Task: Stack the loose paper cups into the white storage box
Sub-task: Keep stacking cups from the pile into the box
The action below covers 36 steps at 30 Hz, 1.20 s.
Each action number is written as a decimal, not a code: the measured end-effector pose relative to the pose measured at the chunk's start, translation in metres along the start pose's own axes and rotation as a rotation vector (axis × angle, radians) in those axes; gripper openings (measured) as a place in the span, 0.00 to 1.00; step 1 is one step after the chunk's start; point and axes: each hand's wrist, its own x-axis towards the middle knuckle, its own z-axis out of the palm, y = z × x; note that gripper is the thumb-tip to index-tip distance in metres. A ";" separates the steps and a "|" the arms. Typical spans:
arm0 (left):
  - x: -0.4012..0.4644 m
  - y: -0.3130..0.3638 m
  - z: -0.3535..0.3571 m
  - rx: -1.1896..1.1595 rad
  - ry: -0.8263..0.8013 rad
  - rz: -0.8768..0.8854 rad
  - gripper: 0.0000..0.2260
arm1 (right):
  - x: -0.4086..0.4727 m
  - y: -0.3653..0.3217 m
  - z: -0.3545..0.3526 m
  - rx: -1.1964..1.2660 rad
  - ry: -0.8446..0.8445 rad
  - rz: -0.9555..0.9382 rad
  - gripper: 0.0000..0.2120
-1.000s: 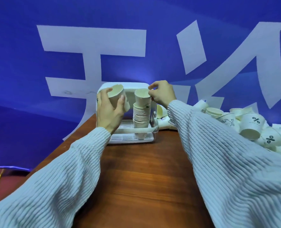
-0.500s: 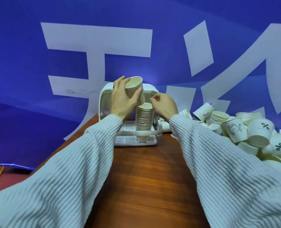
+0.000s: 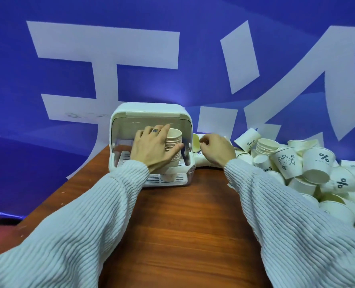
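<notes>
The white storage box (image 3: 151, 110) stands open at the far end of the wooden table. Inside it rises a stack of paper cups (image 3: 174, 138), nested upright on the slotted tray. My left hand (image 3: 153, 149) wraps round the stack's left side, thumb across its front and fingers behind it. My right hand (image 3: 216, 149) hovers just right of the box, fingers loosely curled, holding nothing that I can see. A heap of loose paper cups (image 3: 315, 163) with printed marks fills the table's right side.
The brown wooden table (image 3: 184, 221) stretches toward me between my two sleeved arms. A blue banner with large white characters (image 3: 110, 59) hangs behind the box. The table's left edge drops off near the box.
My left hand brought its cup down onto the stack and now grips the stack's side. My right hand let go of the stack and drew back to the right of the box.
</notes>
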 end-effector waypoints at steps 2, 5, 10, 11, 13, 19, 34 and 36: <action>-0.001 0.001 0.003 -0.056 -0.020 -0.028 0.39 | -0.001 0.007 0.012 -0.089 -0.030 0.021 0.20; -0.003 0.005 0.001 -0.150 0.037 -0.032 0.36 | 0.002 0.017 0.025 -0.048 0.006 0.192 0.25; -0.035 0.024 0.005 -0.452 0.393 -0.153 0.27 | 0.009 0.040 0.044 -0.333 -0.092 0.040 0.25; -0.040 0.028 0.009 -0.471 0.418 -0.168 0.27 | 0.009 0.044 0.049 -0.374 -0.113 -0.002 0.27; -0.046 0.033 0.016 -0.478 0.429 -0.183 0.26 | 0.009 0.048 0.056 -0.445 -0.112 -0.062 0.32; -0.063 0.037 0.035 -0.420 0.388 -0.126 0.25 | -0.004 0.059 0.054 -0.541 0.105 -0.235 0.24; -0.070 0.071 0.028 -0.150 0.291 0.263 0.40 | -0.079 0.028 -0.036 0.398 -0.342 -0.432 0.14; -0.070 0.064 0.024 -0.234 0.344 0.131 0.38 | -0.071 0.035 -0.024 0.538 -0.186 -0.271 0.19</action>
